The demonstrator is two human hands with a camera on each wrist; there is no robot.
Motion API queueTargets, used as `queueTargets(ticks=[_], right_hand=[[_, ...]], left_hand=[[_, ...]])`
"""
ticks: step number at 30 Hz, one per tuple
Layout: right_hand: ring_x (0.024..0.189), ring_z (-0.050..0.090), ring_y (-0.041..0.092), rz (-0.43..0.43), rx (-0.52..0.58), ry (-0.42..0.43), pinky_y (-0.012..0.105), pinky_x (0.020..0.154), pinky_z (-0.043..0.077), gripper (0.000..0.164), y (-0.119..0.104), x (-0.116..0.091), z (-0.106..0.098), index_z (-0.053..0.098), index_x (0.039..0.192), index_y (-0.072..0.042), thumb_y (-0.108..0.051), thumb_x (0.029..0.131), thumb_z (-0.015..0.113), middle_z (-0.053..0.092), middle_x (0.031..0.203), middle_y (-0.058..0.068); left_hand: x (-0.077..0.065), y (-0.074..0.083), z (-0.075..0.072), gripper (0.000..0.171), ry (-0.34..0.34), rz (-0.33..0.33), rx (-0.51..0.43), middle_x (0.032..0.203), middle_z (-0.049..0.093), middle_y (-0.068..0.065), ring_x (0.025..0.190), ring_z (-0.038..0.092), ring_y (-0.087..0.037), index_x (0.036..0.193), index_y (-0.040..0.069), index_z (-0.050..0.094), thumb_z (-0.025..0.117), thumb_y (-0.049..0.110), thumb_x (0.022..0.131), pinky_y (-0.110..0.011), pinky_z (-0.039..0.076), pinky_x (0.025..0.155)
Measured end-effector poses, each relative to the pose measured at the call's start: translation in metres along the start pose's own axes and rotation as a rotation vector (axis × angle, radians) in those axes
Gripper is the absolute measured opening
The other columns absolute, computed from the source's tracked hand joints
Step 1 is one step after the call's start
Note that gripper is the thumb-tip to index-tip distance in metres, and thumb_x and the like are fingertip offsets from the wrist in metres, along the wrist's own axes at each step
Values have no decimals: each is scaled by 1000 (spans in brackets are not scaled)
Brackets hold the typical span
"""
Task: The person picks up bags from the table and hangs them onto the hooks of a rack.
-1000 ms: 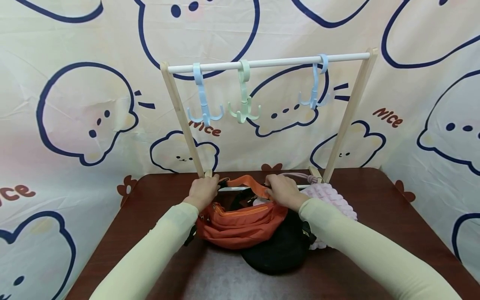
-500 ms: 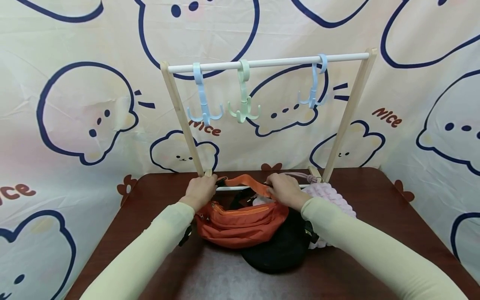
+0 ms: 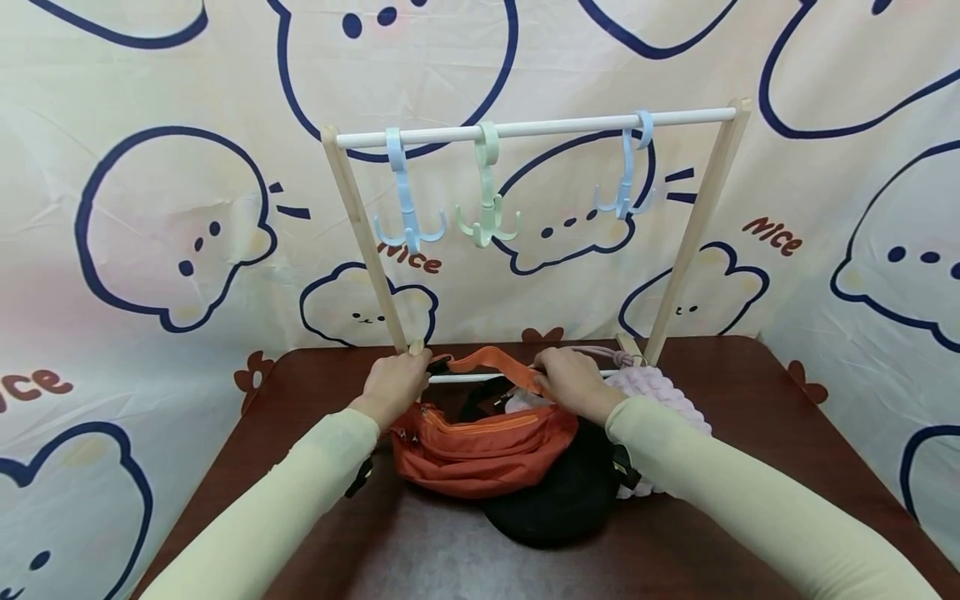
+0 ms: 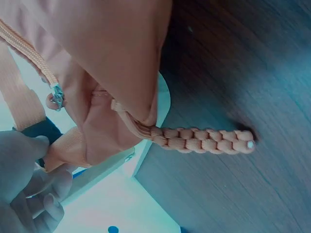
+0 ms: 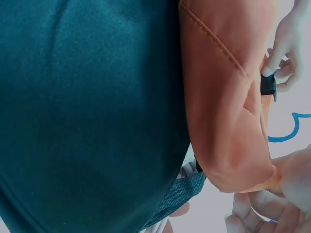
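An orange waist bag (image 3: 483, 450) stands on the table in the head view, its strap (image 3: 491, 358) arching up behind it. At the strap's left end my left hand (image 3: 393, 385) pinches by a black buckle (image 4: 46, 136), seen close in the left wrist view. My right hand (image 3: 573, 382) grips the strap at the bag's right end. In the right wrist view, the right hand's fingers (image 5: 272, 206) curl at the orange webbing. A braided orange cord (image 4: 204, 140) sticks out from the bag's side. Behind and right of it lies a black bag (image 3: 558, 504), partly covered.
A pink puffy bag (image 3: 663, 396) lies at the right by the rack's foot. Over the table stands a rack with a white bar (image 3: 555, 127) and wooden posts (image 3: 693, 242). Two blue hooks (image 3: 407, 204) and one green hook (image 3: 488, 196) hang from the bar.
My left hand has shifted a little to the left and towards me, with the buckle end of the strap. The right hand and the bags have barely moved.
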State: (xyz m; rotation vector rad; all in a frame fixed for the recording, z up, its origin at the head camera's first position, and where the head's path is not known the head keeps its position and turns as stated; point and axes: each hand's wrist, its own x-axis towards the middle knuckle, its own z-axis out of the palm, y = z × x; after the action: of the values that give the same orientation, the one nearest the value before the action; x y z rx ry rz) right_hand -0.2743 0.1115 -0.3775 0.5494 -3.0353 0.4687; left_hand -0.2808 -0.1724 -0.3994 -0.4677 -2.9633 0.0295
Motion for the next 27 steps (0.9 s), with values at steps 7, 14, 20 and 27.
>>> queueTargets(ticks=[7,14,20,27], right_hand=[[60,53,14,-23,6,34,29,52,38,12,2,-5,-2,71,87,-14,-23,96,70,64,73,-1],[58,52,13,-44,0,67,28,52,38,15,4,-9,-2,70,86,-15,-25,97,68,62,70,-2],[55,51,13,-52,15,82,28,50,37,17,3,-13,-3,68,84,-15,-25,97,68,60,66,-2],[56,50,12,-50,6,104,28,51,37,15,3,-17,-5,69,87,-15,-26,97,68,61,69,-3]], left_hand=[[-7,-3,-2,17,69,30,-11,72,66,-3,56,61,-15,96,12,57,66,25,99,-35,51,49],[-11,-3,-1,19,152,65,-15,69,62,-1,56,64,-16,98,9,55,64,26,100,-36,53,49],[-14,-2,0,20,192,77,-31,66,61,1,54,61,-15,101,7,51,63,24,101,-35,52,47],[-17,0,-5,25,188,43,-14,69,67,-5,54,63,-18,106,6,50,65,24,100,-36,51,48]])
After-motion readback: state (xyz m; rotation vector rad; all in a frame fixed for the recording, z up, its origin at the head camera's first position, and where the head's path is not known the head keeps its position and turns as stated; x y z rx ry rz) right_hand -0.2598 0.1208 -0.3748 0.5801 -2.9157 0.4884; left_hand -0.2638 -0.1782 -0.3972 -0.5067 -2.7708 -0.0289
